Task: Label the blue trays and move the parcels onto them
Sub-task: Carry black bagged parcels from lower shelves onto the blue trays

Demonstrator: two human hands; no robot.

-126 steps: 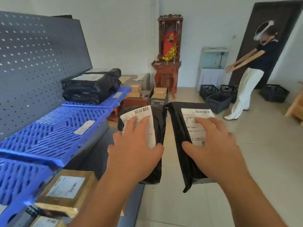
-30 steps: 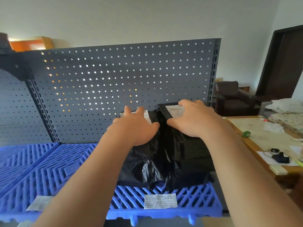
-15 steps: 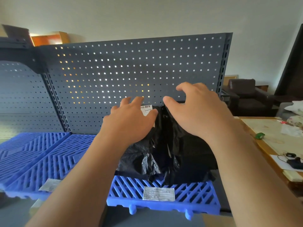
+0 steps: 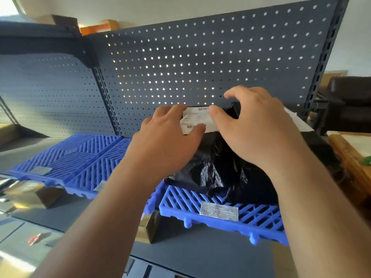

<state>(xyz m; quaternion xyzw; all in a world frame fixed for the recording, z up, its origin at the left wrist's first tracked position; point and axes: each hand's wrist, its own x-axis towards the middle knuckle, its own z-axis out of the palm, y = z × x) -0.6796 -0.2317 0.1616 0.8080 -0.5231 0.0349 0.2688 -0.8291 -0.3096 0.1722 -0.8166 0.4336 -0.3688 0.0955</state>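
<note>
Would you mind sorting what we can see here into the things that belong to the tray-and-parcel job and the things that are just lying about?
Part of the job:
- black parcels on the right blue tray
- tray label
- left hand, right hand
- left blue trays

Lying about:
- red item on the lower shelf
- dark armchair
- wooden table

Both black plastic parcels (image 4: 220,167), carried earlier, now lie on the blue slatted tray (image 4: 251,215); the left hand (image 4: 166,145) and right hand (image 4: 255,125) lift clear.

Backlit pegboard (image 4: 180,63) holes, soft motion blur (bowed wide-angle edges)
</note>
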